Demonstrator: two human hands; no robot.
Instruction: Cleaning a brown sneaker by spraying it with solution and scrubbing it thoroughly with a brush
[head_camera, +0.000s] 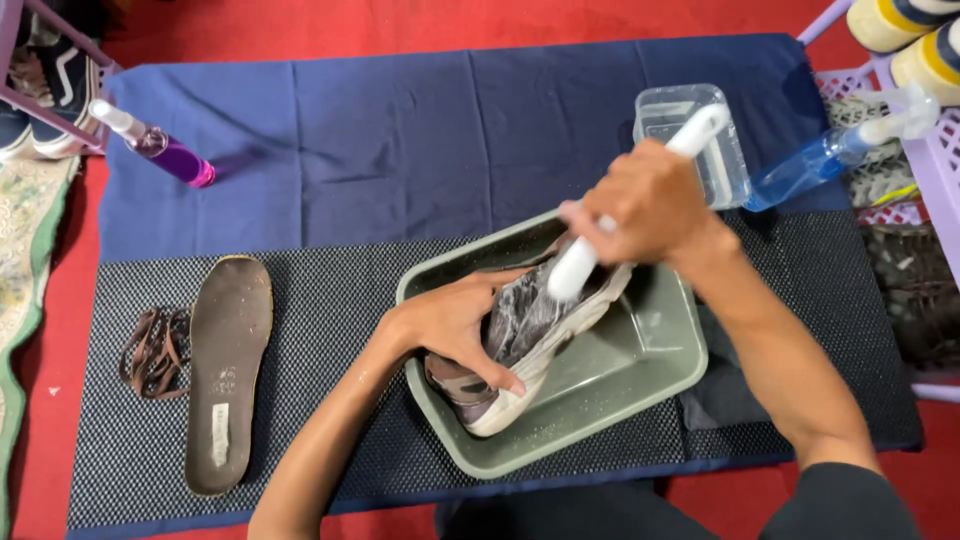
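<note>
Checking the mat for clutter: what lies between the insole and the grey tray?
Nothing but bare black mesh mat between the insole and the tray in the head view; the left hand's forearm crosses lower down.

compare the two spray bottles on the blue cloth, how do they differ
The purple spray bottle lies at the far left of the blue cloth, well away from both hands; the blue spray bottle lies at the far right, beside the clear container and near the right hand. Their liquids differ too: purple-pink against light blue. Both are clear, have white tops and lie on their sides.
</note>
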